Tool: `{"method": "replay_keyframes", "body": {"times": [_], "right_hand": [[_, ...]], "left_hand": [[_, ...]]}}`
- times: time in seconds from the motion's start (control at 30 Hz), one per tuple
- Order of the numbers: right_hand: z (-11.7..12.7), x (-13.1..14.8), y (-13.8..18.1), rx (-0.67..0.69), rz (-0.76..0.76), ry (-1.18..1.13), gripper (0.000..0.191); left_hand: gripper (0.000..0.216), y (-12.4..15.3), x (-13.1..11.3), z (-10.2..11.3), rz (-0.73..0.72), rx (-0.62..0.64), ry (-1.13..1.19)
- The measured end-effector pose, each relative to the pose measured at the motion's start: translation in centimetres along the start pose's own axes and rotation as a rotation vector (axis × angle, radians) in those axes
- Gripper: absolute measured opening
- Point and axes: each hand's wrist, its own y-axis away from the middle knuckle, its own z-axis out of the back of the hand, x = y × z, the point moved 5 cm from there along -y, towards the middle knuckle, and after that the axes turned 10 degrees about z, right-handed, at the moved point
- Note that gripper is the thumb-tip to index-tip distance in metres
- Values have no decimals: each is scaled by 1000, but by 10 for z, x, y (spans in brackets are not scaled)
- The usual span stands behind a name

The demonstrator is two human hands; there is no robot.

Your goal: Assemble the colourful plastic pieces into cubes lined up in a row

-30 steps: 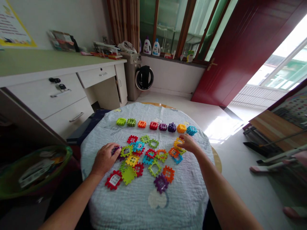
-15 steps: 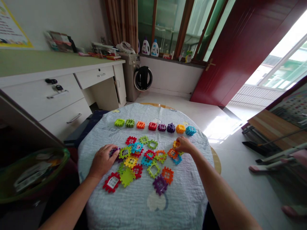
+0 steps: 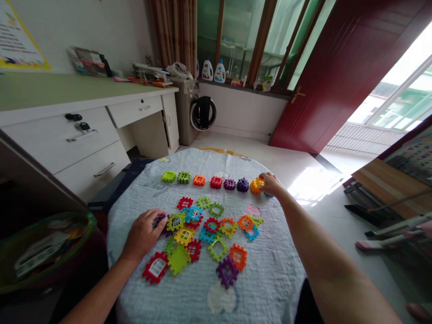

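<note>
One orange block (image 3: 254, 186) at right hand (image 3: 271, 183)

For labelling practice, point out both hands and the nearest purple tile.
right hand (image 3: 270, 183), head view, back of hand.
left hand (image 3: 143, 231), head view, back of hand.
purple tile (image 3: 227, 271), head view, middle.

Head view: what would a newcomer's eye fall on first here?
Bright plastic tiles lie scattered mid-table on the pale quilted cloth, with a neat row of coloured blocks along the far edge. The right hand reaches the row's right end, by the orange block. The left hand rests on the scatter's left side.
</note>
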Motion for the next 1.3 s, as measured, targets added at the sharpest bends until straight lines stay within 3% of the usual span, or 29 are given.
{"method": "replay_keyframes", "body": {"times": [0.37, 0.6, 0.7, 0.83, 1.07, 1.17, 1.3], "right_hand": [[-25, -7, -21, 60, 8, 3, 52], [-12, -5, -15, 40, -2, -9, 66], [5, -5, 3, -75, 1, -63, 65], [14, 1, 53, -208, 24, -173, 51], [-22, 45, 149, 38, 158, -284, 40], [-31, 67, 164, 26, 201, -313, 44], [-41, 92, 162, 5, 217, -273, 52]], "left_hand": [[30, -1, -4, 3, 23, -12, 15], [30, -1, -4, 4, 33, -5, 28], [31, -1, -3, 4, 39, -14, 31], [34, -1, -3, 5, 32, -21, 27], [40, 0, -7, 5, 8, -15, 20], [41, 1, -11, 4, -11, 10, 10], [39, 3, -13, 2, -41, 43, 6]]}}
